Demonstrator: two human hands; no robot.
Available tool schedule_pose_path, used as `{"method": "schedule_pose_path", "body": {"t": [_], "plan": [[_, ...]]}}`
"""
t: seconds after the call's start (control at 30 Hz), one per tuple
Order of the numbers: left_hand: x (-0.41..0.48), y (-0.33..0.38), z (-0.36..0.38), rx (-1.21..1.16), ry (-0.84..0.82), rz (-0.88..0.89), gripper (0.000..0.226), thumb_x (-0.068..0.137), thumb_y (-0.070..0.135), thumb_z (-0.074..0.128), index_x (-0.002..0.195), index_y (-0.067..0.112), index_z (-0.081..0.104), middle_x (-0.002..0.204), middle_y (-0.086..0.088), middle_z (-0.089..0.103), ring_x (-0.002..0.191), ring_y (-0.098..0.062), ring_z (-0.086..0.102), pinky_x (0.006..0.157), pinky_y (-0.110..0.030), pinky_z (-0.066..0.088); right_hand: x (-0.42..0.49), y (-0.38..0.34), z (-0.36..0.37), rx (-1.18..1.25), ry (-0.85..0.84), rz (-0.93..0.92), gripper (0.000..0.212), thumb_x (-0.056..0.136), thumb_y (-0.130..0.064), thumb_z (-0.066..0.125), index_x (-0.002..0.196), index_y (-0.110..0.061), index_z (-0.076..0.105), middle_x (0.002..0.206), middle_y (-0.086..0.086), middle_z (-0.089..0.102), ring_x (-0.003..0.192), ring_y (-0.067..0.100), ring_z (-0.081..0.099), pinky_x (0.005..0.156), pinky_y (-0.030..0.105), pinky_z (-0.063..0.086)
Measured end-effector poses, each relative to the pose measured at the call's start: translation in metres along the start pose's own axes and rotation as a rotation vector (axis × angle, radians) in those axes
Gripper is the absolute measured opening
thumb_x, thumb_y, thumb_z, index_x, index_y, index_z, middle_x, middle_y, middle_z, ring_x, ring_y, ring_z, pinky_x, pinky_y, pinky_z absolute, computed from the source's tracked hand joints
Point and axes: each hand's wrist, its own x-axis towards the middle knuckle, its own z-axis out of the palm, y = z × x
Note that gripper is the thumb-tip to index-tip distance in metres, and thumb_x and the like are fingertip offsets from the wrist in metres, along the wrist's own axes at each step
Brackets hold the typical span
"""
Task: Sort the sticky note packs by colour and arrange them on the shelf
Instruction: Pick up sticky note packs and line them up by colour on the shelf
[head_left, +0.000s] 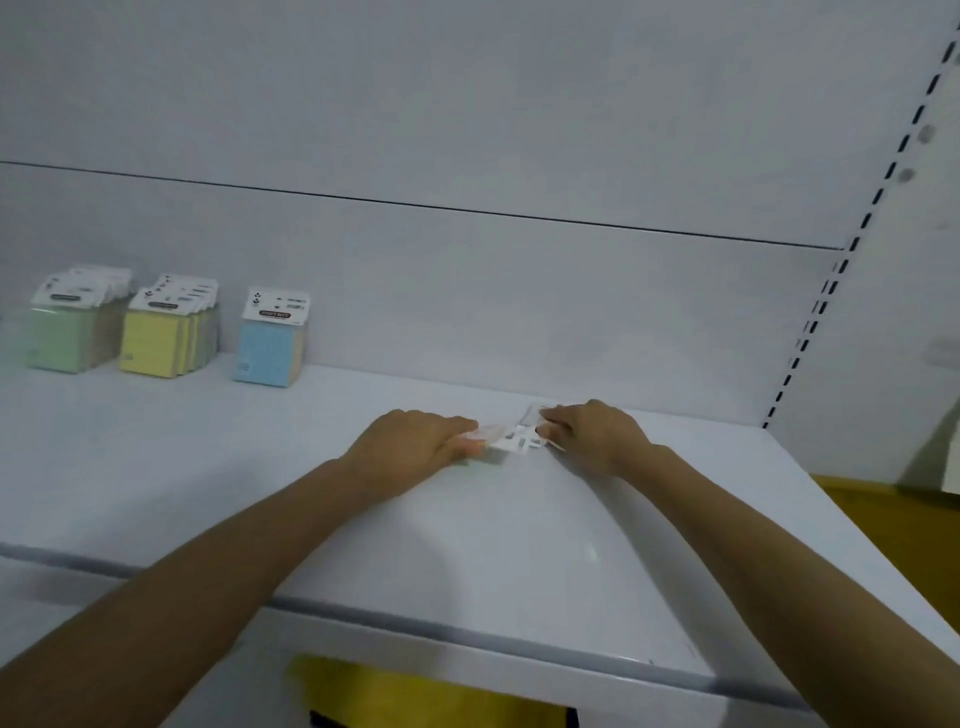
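Smooth white shelf: left hand and right hand grip flat card-headed packs.

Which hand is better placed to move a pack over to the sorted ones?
Likely the left hand: the right hand also holds the flat packs, but the green packs, yellow packs and blue pack stand on its side.

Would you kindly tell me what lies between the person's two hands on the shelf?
In the head view, a sticky note pack with a white header card lies between the left hand and right hand, both touching it.
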Motion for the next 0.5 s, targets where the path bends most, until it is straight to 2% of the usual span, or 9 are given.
{"method": "schedule_pose_path", "body": {"t": [0.07, 0.13, 0.17, 0.2, 0.27, 0.33, 0.37, 0.43, 0.5], "plan": [[-0.012, 0.006, -0.004, -0.163, 0.205, -0.146, 0.080, 0.079, 0.080, 0.006, 0.108, 0.028, 0.060, 0.096, -0.003, 0.070, 0.090, -0.028, 0.064, 0.077, -0.035, 0.050, -0.005, 0.004, -0.007, 0.239, 0.030, 0.048, 0.031, 0.094, -0.044, 0.041, 0.073, -0.030, 0.060, 0.082, 0.000, 0.064, 0.082, 0.024, 0.057, 0.068, 0.032, 0.042], [-0.021, 0.011, -0.009, -0.475, 0.401, -0.320, 0.057, 0.092, 0.061, 0.026, 0.099, 0.017, 0.061, 0.091, -0.010, 0.067, 0.081, -0.028, 0.064, 0.064, -0.039, 0.057, -0.010, 0.002, -0.015, 0.575, 0.108, 0.092, 0.043, 0.094, -0.042, 0.046, 0.056, -0.023, 0.044, 0.063, 0.000, 0.048, 0.067, 0.022, 0.048, 0.061, 0.031, 0.038], [-0.024, 0.014, -0.011, -0.644, 0.461, -0.388, 0.043, 0.096, 0.050, 0.034, 0.100, 0.015, 0.059, 0.094, -0.010, 0.065, 0.079, -0.025, 0.064, 0.057, -0.038, 0.058, -0.012, -0.002, -0.018, 0.779, 0.151, 0.136, 0.045, 0.094, -0.040, 0.049, 0.055, -0.019, 0.042, 0.063, 0.002, 0.043, 0.067, 0.021, 0.046, 0.061, 0.031, 0.043], [-0.026, 0.017, -0.011, -0.788, 0.491, -0.440, 0.033, 0.097, 0.041, 0.039, 0.105, 0.015, 0.057, 0.099, -0.011, 0.064, 0.079, -0.023, 0.063, 0.052, -0.034, 0.058, -0.011, -0.006, -0.020, 0.979, 0.185, 0.204, 0.044, 0.094, -0.039, 0.050, 0.058, -0.015, 0.050, 0.067, 0.005, 0.045, 0.070, 0.022, 0.048, 0.061, 0.033, 0.052], [-0.033, 0.023, -0.005, -1.002, 0.521, -0.543, 0.026, 0.097, 0.035, 0.043, 0.111, 0.015, 0.052, 0.110, -0.013, 0.061, 0.084, -0.023, 0.063, 0.052, -0.035, 0.058, -0.012, -0.017, -0.024, 1.300, 0.157, 0.341, 0.042, 0.093, -0.042, 0.051, 0.083, -0.002, 0.063, 0.085, 0.010, 0.055, 0.079, 0.025, 0.058, 0.057, 0.034, 0.059], [-0.040, 0.026, 0.001, -1.119, 0.527, -0.623, 0.025, 0.097, 0.035, 0.044, 0.111, 0.015, 0.049, 0.116, -0.015, 0.059, 0.088, -0.024, 0.063, 0.052, -0.034, 0.058, -0.015, -0.031, -0.028, 1.576, 0.043, 0.440, 0.044, 0.094, -0.046, 0.047, 0.107, -0.006, 0.059, 0.103, 0.011, 0.060, 0.084, 0.026, 0.063, 0.056, 0.037, 0.059], [-0.043, 0.026, 0.002, -1.153, 0.535, -0.641, 0.026, 0.097, 0.035, 0.044, 0.111, 0.014, 0.050, 0.116, -0.015, 0.059, 0.089, -0.025, 0.063, 0.051, -0.033, 0.057, -0.015, -0.037, -0.030, 1.710, -0.032, 0.445, 0.049, 0.094, -0.051, 0.042, 0.114, -0.008, 0.056, 0.105, 0.011, 0.062, 0.086, 0.025, 0.064, 0.058, 0.039, 0.059], [-0.050, 0.028, -0.004, -1.236, 0.564, -0.666, 0.028, 0.097, 0.035, 0.044, 0.110, 0.011, 0.051, 0.107, -0.013, 0.061, 0.084, -0.023, 0.063, 0.053, -0.033, 0.058, -0.017, -0.048, -0.032, 1.902, -0.185, 0.368, 0.060, 0.090, -0.062, 0.035, 0.114, -0.011, 0.056, 0.102, 0.010, 0.066, 0.091, 0.025, 0.064, 0.062, 0.037, 0.060], [-0.057, 0.029, -0.013, -1.307, 0.601, -0.691, 0.030, 0.096, 0.037, 0.045, 0.108, 0.010, 0.052, 0.096, -0.010, 0.063, 0.078, -0.021, 0.064, 0.057, -0.034, 0.059, -0.018, -0.059, -0.034, 1.948, -0.266, 0.257, 0.060, 0.085, -0.066, 0.040, 0.110, -0.014, 0.059, 0.104, 0.008, 0.067, 0.097, 0.023, 0.064, 0.069, 0.034, 0.060]]}}
